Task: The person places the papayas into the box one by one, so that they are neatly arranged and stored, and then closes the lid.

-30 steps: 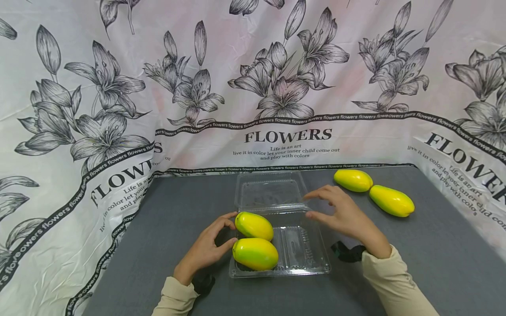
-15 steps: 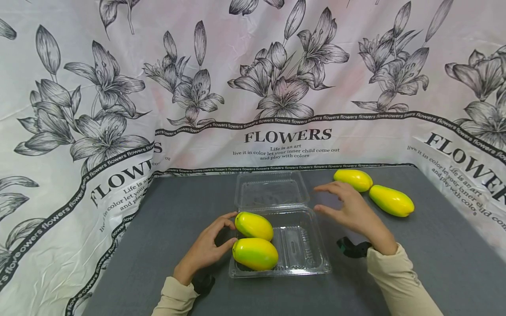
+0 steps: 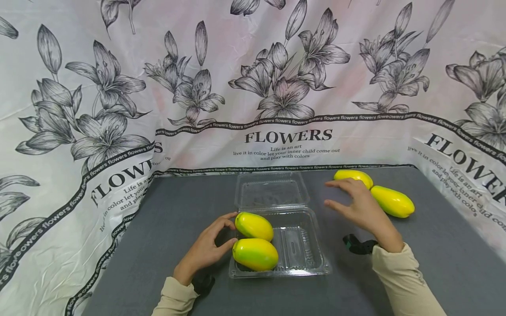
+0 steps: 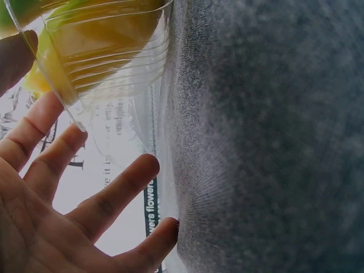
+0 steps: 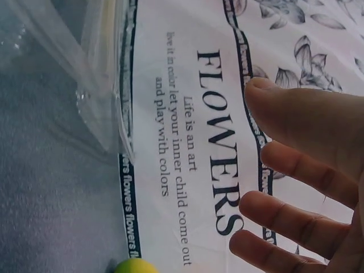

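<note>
A clear plastic clamshell box point(image 3: 304, 267) stands on the table with its lid point(image 3: 272, 191) folded back. Side by side in its left half lie two yellow-green fruits, papayas by their look: a rear one point(image 3: 254, 226) and a front one point(image 3: 255, 254). My left hand point(image 3: 207, 245) is at the box's left side, and in the left wrist view its spread fingers point(image 4: 42, 179) touch or nearly touch the rim. To the right of the box, my right hand point(image 3: 361, 206) hovers with fingers apart, holding nothing. It partly covers one of two more papayas, the back one point(image 3: 352, 174).
Another papaya point(image 3: 392, 202) lies beside the back one at the far right of the grey table point(image 3: 166, 210). A flower-printed cloth point(image 3: 284, 149) hangs behind and at both sides. Black straps are on both wrists.
My right hand has moved rightward, away from the box's right edge and towards the two papayas at the far right. The left hand and the box have stayed in place.
</note>
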`<state>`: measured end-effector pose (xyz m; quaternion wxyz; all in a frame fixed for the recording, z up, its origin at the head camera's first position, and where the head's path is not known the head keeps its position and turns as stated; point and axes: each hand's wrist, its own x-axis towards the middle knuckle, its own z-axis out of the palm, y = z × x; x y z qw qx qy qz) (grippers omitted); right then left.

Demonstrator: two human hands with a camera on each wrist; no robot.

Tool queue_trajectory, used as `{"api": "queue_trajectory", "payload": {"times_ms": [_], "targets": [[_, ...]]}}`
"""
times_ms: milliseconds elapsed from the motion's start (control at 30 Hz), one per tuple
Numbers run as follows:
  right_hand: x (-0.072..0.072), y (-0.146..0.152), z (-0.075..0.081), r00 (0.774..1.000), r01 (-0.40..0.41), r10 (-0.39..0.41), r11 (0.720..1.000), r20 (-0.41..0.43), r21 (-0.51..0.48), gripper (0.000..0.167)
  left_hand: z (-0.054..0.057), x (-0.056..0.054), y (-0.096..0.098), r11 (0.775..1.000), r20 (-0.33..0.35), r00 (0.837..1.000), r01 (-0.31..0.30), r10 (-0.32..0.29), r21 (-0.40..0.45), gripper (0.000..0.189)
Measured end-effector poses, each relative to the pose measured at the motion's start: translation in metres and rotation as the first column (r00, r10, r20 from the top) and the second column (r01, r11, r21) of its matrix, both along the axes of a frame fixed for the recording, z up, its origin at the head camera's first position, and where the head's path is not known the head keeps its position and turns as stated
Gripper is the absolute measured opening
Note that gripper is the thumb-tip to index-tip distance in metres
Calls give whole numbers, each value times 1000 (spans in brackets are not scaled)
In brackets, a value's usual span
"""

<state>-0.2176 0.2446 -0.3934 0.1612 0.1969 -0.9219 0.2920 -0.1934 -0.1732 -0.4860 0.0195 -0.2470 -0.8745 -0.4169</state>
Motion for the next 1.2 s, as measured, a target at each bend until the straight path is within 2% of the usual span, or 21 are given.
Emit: {"api": "queue_trajectory", "payload": {"times_ms": [267,467,700,1000,1200], "targets": [[-8,13,-4,998,65,-64,998,-25,9,50,-1,-1,0,1000,7,1000,8,-8,7,27],[-11,20,-9,992,122,-122,992,-5,9,55,-1,-1,0,1000,-13,1000,13,-12,11,26],[-20,32,-21,986,164,-163,986,-29,18,58,-2,-2,0,1000,-15,1000,20,-20,12,28],[-33,48,-31,970,242,-241,970,-38,24,52,-1,-2,-1,1000,-18,1000,21,-21,8,27],[-42,58,-37,962,266,-264,964,-66,27,48,-2,-2,-1,1000,-4,1000,18,-18,10,27]]}}
